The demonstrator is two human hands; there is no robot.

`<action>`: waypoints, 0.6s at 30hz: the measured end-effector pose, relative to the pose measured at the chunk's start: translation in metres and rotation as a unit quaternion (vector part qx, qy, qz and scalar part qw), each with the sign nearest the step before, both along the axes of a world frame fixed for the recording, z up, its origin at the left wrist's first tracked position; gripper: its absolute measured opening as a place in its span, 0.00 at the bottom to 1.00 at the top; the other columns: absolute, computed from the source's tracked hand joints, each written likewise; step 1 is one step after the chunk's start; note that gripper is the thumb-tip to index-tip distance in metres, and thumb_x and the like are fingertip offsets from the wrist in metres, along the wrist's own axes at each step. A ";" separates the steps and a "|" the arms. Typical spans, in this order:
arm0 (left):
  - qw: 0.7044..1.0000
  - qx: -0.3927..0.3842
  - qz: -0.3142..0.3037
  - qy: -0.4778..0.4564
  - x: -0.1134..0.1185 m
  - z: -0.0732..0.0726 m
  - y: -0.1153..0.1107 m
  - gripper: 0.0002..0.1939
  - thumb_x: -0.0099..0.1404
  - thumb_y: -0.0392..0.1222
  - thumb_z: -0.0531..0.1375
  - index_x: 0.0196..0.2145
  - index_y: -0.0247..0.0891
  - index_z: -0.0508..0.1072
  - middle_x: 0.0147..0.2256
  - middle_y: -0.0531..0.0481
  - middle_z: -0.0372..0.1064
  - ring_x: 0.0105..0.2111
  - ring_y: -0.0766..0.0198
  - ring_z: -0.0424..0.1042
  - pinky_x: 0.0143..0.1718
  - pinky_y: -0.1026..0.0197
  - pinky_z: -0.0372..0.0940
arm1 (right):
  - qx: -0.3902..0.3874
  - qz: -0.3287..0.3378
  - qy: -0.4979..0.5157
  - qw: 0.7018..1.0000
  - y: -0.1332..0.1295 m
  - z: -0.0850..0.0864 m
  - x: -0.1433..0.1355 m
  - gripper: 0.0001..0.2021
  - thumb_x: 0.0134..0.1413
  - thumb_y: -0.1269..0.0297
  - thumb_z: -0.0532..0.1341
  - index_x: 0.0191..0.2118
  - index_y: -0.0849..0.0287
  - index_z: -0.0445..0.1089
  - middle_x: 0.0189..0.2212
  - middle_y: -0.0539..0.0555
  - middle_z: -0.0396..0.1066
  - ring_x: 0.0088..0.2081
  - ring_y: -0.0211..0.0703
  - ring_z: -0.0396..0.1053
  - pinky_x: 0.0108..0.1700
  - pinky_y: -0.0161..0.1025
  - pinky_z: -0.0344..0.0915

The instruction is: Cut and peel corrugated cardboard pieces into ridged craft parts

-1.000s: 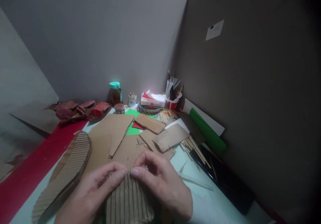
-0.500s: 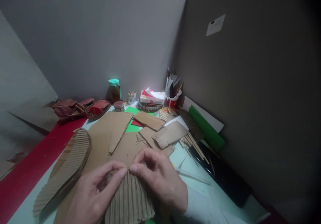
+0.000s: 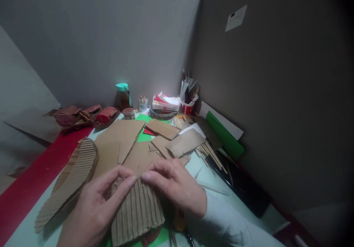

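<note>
Between my two hands is a piece of corrugated cardboard (image 3: 138, 212), its ridges bared and running lengthwise. My left hand (image 3: 96, 201) pinches its far edge between thumb and forefinger. Just to the right, my right hand (image 3: 177, 186) pinches the same edge, thumb on the near face. The fingertips of both hands are close together but apart. Other fingers are curled and partly hidden. At the left lies a sole-shaped cardboard piece (image 3: 73, 180) with ridges across it. Flat cardboard sheets (image 3: 118, 132) are under and beyond my hands.
Wooden sticks (image 3: 212, 156) and a black tray-like object (image 3: 243, 188) lie at the right. Behind are a teal-lidded jar (image 3: 123, 97), a tissue box (image 3: 166, 103), a red cup of pens (image 3: 188, 107) and reddish cardboard shapes (image 3: 83, 117). An orange-handled tool (image 3: 179, 219) sits below my right wrist.
The view has shifted slightly. The ridged cardboard is raised and tilted a little, showing its near edge and things beneath it. My fingertips are slightly farther apart.
</note>
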State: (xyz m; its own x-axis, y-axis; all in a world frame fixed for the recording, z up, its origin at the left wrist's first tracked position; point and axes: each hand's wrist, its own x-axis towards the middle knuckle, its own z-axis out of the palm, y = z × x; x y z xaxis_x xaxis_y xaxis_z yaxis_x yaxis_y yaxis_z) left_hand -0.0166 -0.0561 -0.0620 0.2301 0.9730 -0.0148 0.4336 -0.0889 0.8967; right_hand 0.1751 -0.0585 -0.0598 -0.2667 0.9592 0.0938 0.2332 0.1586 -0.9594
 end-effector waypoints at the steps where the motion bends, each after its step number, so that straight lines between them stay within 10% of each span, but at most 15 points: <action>1: 1.000 0.019 0.010 0.014 0.001 -0.001 -0.002 0.14 0.61 0.60 0.60 0.30 0.49 0.73 0.27 0.59 0.70 0.32 0.62 0.67 0.32 0.66 0.58 | 0.004 -0.004 0.001 1.000 0.000 0.000 -0.001 0.11 0.60 0.63 0.61 0.28 0.61 0.74 0.22 0.47 0.67 0.27 0.36 0.64 0.30 0.34 0.56; 8: 0.988 0.118 0.063 0.073 0.004 -0.006 -0.010 0.09 0.60 0.53 0.61 0.27 0.48 0.73 0.26 0.59 0.73 0.30 0.63 0.69 0.35 0.65 0.56 | 0.017 -0.028 0.010 0.999 -0.002 -0.007 -0.006 0.12 0.58 0.66 0.62 0.24 0.62 0.73 0.19 0.46 0.64 0.25 0.35 0.62 0.28 0.34 0.55; 18: 0.966 -0.145 0.001 -0.216 0.005 -0.005 0.004 0.18 0.60 0.59 0.62 0.42 0.46 0.76 0.40 0.54 0.77 0.43 0.54 0.71 0.41 0.61 0.66 | 0.057 -0.101 0.034 0.993 0.002 -0.007 -0.002 0.13 0.62 0.58 0.59 0.31 0.61 0.74 0.21 0.46 0.66 0.25 0.35 0.63 0.29 0.33 0.57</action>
